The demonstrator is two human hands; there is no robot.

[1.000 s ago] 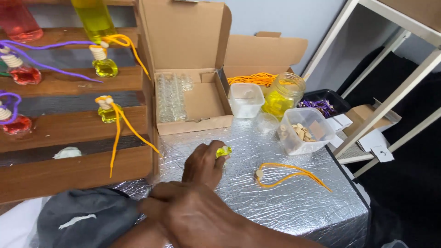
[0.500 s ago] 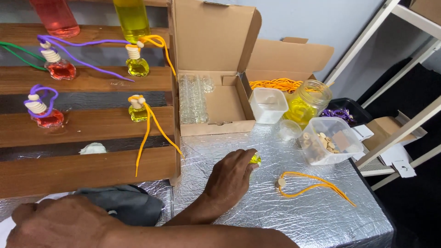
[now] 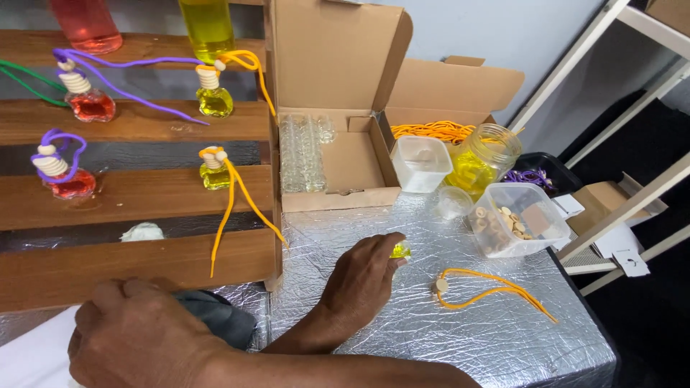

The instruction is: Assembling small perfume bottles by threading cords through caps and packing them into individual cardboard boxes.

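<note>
A person's left hand (image 3: 144,338) rests at the lower left of the frame on a dark cloth (image 3: 219,320), its grip curled loosely; whether it clasps the cloth cannot be told. Above it, wooden slats (image 3: 129,194) fill the left of the frame and carry small apple-shaped bottles: two red ones with purple cords (image 3: 90,104) at the far left, two yellow ones with orange cords (image 3: 214,100) nearer the centre. A tall red bottle (image 3: 86,25) and a tall yellow bottle (image 3: 207,25) stand along the top edge.

At centre, the right hand (image 3: 363,280) lies on the foil-covered desk (image 3: 489,338), its grip closed narrow around a small yellow bottle (image 3: 400,250), which peeks out between thumb and fingertips just above the desk surface. Directly above, an open cardboard box (image 3: 338,151) holds rows of empty clear glass bottles (image 3: 302,151).

To the right of the hand, a loose orange cord with a wooden bead (image 3: 489,287) lies on the desk, apart from the fingers. In the upper right stand an empty square plastic tub (image 3: 420,162), a glass jar of yellow liquid (image 3: 485,162) and a clear tub of wooden caps (image 3: 514,219).
</note>
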